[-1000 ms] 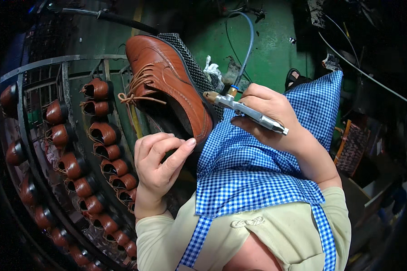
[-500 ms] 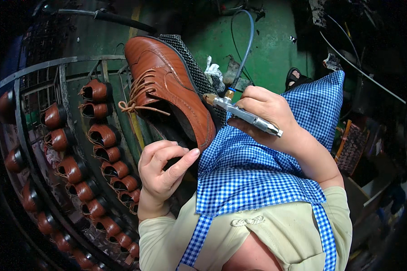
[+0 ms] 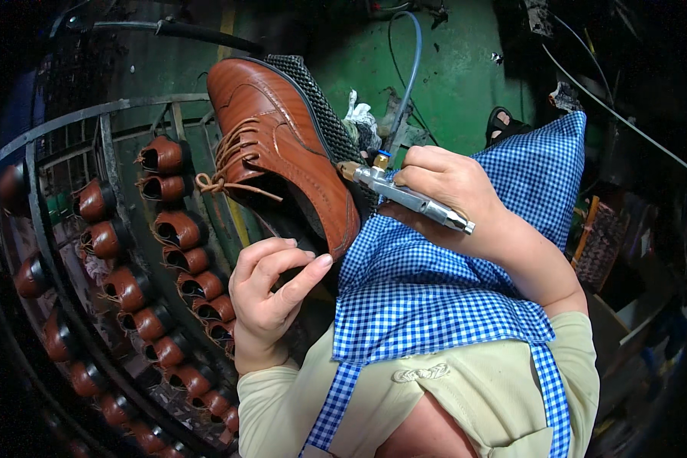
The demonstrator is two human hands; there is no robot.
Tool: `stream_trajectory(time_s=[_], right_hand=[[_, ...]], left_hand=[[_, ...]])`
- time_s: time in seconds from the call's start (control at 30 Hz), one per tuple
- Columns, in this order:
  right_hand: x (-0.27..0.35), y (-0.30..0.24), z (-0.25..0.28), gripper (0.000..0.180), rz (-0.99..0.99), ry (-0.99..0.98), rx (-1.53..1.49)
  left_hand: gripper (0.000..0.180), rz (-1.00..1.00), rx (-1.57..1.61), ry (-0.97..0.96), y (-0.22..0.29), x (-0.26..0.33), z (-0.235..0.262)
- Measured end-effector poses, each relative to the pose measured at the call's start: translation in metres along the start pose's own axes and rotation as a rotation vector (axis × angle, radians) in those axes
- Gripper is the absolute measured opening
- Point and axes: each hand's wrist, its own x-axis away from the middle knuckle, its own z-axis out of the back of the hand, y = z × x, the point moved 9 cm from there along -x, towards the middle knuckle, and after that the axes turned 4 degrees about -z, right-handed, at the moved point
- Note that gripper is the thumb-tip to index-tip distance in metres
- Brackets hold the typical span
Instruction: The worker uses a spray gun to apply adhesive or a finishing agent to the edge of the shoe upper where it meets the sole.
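Note:
A brown leather lace-up shoe [image 3: 271, 107] lies tilted, toe up and to the left, its tan laces tied in a bow. Along its far right side is a dark woven pad [image 3: 313, 99]. The fingers and thumb of my left hand [image 3: 271, 294] pinch at the heel end of the shoe's collar; part of the contact is hidden. A metal spray gun [image 3: 412, 197] is in my right hand [image 3: 454, 187], fingers wrapped round its body. Its brass nozzle points left, close against the shoe's side. From its fitting a blue hose [image 3: 414, 76] runs upward.
On the left stands a metal rack [image 3: 42, 221] with several rows of similar brown shoes [image 3: 179, 229]. A blue checked apron [image 3: 435, 305] covers my lap. Crumpled white cloth [image 3: 359, 114] lies beyond the pad, on the green floor [image 3: 466, 69]. A thin pale rod or cable [image 3: 618, 111] slants at the right.
The shoe, both hands and the spray gun keep nearly the same places relative to each other. The view has shifted slightly, with the rack shoes appearing a little further right.

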Motion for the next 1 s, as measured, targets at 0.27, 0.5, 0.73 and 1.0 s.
stream_trajectory(time_s=[0.27,0.5,0.73,1.0], right_hand=[[0.009,-0.001,0.004,0.030,0.008,-0.018,-0.038],[0.020,0.003,0.007,0.025,-0.013,-0.063,-0.034],[0.041,0.004,0.015,0.028,-0.004,-0.035,-0.100],[0.058,0.004,0.024,0.027,-0.005,0.030,-0.105]], left_hand=[[0.044,0.000,-0.037,-0.024,0.004,-0.003,0.001],[0.043,-0.005,-0.066,-0.012,0.010,-0.008,-0.001],[0.042,-0.028,-0.083,-0.049,0.018,-0.018,-0.005],[0.038,-0.094,-0.205,-0.096,0.031,-0.043,-0.006]])
